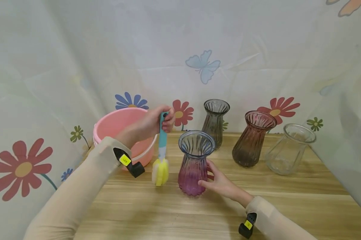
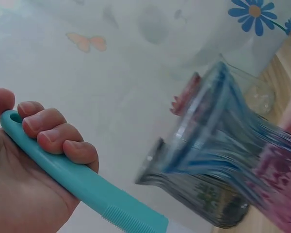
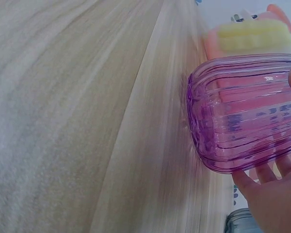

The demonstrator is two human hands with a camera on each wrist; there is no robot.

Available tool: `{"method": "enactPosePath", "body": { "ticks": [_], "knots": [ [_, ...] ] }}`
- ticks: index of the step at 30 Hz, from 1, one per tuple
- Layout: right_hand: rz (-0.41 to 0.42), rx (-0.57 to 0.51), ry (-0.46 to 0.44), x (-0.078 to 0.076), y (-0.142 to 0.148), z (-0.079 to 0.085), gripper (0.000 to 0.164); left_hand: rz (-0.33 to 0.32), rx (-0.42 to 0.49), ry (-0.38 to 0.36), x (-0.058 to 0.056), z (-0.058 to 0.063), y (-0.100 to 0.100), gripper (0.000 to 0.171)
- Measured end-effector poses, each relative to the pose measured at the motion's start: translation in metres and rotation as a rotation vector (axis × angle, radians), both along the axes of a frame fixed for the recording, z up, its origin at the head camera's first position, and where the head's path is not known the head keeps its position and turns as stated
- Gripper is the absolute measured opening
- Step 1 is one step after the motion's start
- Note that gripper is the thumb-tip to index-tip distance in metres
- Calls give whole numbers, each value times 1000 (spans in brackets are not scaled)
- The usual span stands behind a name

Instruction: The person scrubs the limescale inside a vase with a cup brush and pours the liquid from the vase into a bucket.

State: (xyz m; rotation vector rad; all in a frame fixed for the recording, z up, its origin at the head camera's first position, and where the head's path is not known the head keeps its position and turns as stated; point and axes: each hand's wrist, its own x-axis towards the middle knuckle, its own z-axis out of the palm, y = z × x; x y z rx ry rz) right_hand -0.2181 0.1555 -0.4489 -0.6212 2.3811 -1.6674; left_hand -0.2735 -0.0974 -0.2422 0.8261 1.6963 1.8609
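Note:
My left hand [image 1: 160, 120] grips the teal handle of a sponge bottle brush [image 1: 162, 143], fingers curled round it near its hanging hole. The brush hangs head down, its yellow and white sponge just left of a ribbed glass vase [image 1: 193, 176]. That vase stands upright, blue at its flared rim and pink-purple below. Low on its right side, my right hand [image 1: 218, 181] holds it, thumb in front and fingers behind. In the left wrist view the teal handle [image 2: 82, 179] lies across the palm; the sponge is out of that frame.
Behind and to the right stand a grey glass vase [image 1: 213, 123], a reddish-brown one [image 1: 252, 143] and a clear one [image 1: 288, 153]. A pink bucket [image 1: 108, 121] with a white handle is at the back left, partly behind my left arm. Flowered sheeting [image 1: 156, 43] encloses the wooden table [image 1: 156, 213].

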Motion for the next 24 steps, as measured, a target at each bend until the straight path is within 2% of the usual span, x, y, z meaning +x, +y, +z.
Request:
{"method": "enactPosePath", "body": {
  "ticks": [4, 8, 12, 15, 19, 24],
  "knots": [
    [1, 5, -1, 0, 0, 0, 80, -13, 34, 55, 5, 31, -7, 34],
    [1, 1, -6, 1, -1, 0, 81, 13, 63, 125, 10, 69, -13, 33],
    [-1, -5, -10, 0, 0, 1, 81, 18, 164, 157, 16, 105, -16, 34],
    [-1, -11, -13, 0, -1, 0, 82, 1, 228, 216, 22, 128, -16, 37],
    [5, -16, -16, 1, -1, -2, 82, -5, 289, 326, 28, 152, -14, 41],
    [14, -21, -16, 1, -2, -3, 81, -51, 404, 294, 33, 167, -7, 43]
  ]
}}
